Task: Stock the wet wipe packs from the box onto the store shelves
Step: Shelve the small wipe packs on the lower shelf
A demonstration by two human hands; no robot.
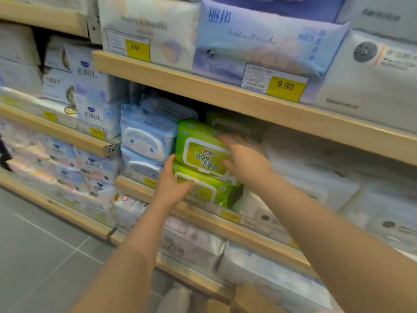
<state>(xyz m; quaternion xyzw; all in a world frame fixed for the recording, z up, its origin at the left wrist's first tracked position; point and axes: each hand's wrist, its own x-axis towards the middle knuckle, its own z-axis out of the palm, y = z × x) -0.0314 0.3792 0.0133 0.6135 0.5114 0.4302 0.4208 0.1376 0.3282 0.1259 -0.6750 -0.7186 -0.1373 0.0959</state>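
Observation:
Two green wet wipe packs are stacked on the middle wooden shelf. The upper green pack leans tilted on the lower green pack. My left hand holds the lower-left corner of the stack, thumb up along the upper pack's side. My right hand is blurred and lies with straight fingers on the right side of the upper pack. A further green pack sits behind in shadow. The box shows only as a brown corner at the bottom edge.
Blue wipe packs stand directly left of the green ones. White packs fill the shelf to the right. The shelf above carries pale blue packs and a yellow 9.90 price tag. Grey tiled floor lies lower left.

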